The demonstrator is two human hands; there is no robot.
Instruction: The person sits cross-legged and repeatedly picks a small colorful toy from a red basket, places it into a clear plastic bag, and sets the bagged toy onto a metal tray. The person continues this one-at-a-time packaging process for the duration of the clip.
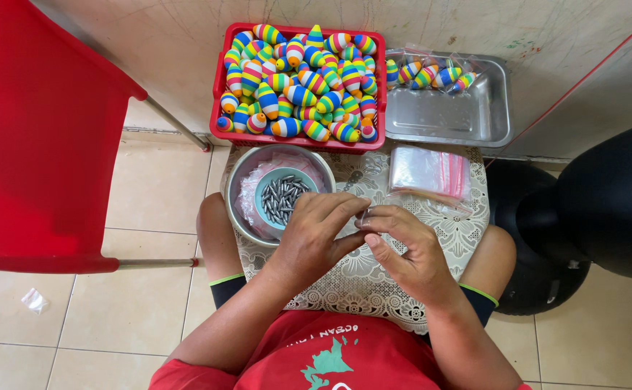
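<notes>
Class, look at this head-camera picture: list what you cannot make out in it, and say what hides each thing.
- Head view: whatever the left hand and right hand pinch between them; fingers cover it and it is too small.
- Head view: the lower layers in the red plastic basket of striped, colourful oval floats; top floats cover them.
- Head view: the dark rounded object; the right edge cuts it off.

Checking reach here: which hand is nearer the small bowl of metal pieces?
Left. The left hand lies beside the small bowl, fingers at its rim; the right hand is farther right, beyond the left.
</notes>
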